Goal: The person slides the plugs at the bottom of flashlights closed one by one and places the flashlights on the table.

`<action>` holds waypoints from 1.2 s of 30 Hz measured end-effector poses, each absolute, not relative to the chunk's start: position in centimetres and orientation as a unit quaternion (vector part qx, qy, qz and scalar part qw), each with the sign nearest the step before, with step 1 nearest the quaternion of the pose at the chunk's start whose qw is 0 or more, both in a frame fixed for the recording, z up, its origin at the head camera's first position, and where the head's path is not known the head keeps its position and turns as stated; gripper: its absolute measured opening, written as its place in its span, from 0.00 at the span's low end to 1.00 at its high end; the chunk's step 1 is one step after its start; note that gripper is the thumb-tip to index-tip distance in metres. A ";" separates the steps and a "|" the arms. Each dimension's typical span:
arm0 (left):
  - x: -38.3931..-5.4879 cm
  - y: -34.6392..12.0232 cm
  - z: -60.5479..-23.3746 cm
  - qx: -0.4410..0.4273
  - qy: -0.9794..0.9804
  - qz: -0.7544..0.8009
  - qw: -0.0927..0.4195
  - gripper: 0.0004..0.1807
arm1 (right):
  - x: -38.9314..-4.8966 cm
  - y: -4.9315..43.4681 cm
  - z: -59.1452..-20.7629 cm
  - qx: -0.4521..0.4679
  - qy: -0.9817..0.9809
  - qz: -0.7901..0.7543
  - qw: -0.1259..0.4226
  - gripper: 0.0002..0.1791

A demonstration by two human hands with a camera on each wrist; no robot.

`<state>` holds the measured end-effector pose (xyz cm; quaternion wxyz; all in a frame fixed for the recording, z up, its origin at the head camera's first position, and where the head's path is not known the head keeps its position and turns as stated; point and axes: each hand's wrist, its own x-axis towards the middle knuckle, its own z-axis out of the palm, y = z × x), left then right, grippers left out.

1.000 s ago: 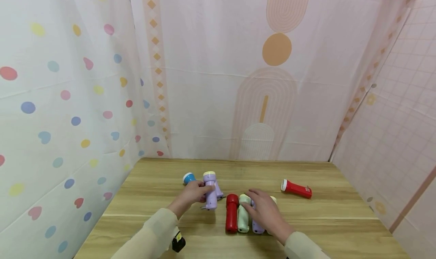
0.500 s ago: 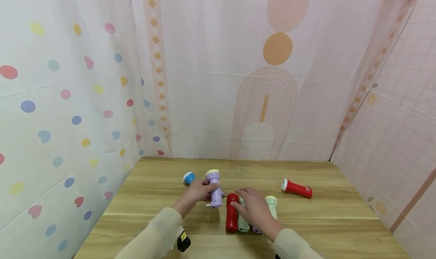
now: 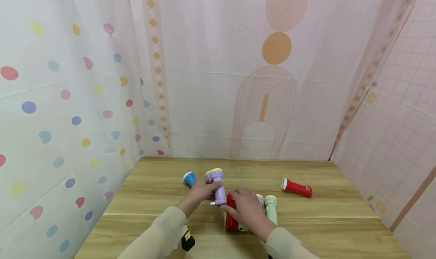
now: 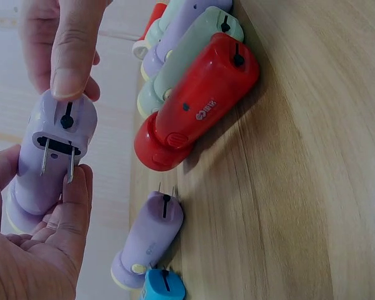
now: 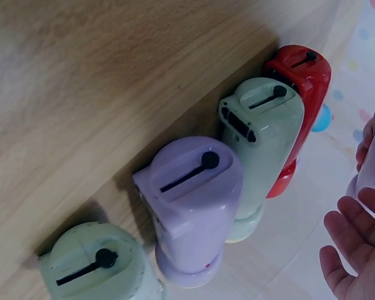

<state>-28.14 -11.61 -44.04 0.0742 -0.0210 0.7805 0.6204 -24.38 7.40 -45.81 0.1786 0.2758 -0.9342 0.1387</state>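
Observation:
My left hand point(image 3: 200, 193) grips a purple flashlight point(image 3: 219, 191) raised above the table, lens end up. In the left wrist view, two metal plug prongs point(image 4: 72, 164) stick out of its tail end. My right hand point(image 3: 250, 210) reaches in from the right. Its thumb touches the flashlight's tail beside the black slot, with the other fingers partly hidden behind. Under the right hand stands a row: a red flashlight point(image 4: 200, 103), a pale green flashlight point(image 5: 265, 125), another purple flashlight point(image 5: 197, 194) and a second pale green flashlight point(image 3: 271, 209).
Behind the left hand, a blue flashlight point(image 3: 189, 179) and another purple flashlight point(image 4: 151, 234) with prongs out lie on the wooden table point(image 3: 153, 168). Another red flashlight point(image 3: 297, 188) lies on its side at the right. Patterned curtains point(image 3: 204, 81) enclose the table.
My left hand has moved slightly right with the purple flashlight. My right hand has moved left over the row, and its thumb now meets the flashlight's tail. The right-hand green flashlight is uncovered.

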 end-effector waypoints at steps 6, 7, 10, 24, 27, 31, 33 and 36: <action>-28.0 -11.4 -44.0 -0.023 0.776 0.626 0.072 0.23 | -24.1 7.0 -45.8 0.272 -0.934 0.128 0.192 0.30; -28.0 -11.3 -44.0 -0.023 0.775 0.627 0.071 0.23 | -24.1 6.9 -45.9 0.274 -0.932 0.126 0.199 0.29; -28.0 -11.2 -44.0 -0.024 0.775 0.628 0.070 0.22 | -24.1 6.8 -46.0 0.280 -0.928 0.120 0.216 0.27; -27.8 -11.2 -43.8 -0.019 0.780 0.621 0.070 0.21 | -24.0 6.3 -46.0 0.291 -0.914 0.114 0.259 0.22; -27.7 -11.2 -43.7 -0.020 0.783 0.618 0.072 0.21 | -24.0 6.3 -46.1 0.291 -0.911 0.117 0.267 0.23; -27.7 -11.3 -43.6 -0.022 0.785 0.615 0.075 0.21 | -24.0 6.3 -46.2 0.294 -0.907 0.125 0.276 0.25; -27.7 -11.3 -43.6 -0.024 0.786 0.613 0.077 0.21 | -24.0 6.3 -46.2 0.297 -0.903 0.131 0.281 0.26; -27.8 -11.3 -43.7 -0.025 0.787 0.611 0.078 0.21 | -24.1 6.3 -46.3 0.305 -0.896 0.138 0.291 0.28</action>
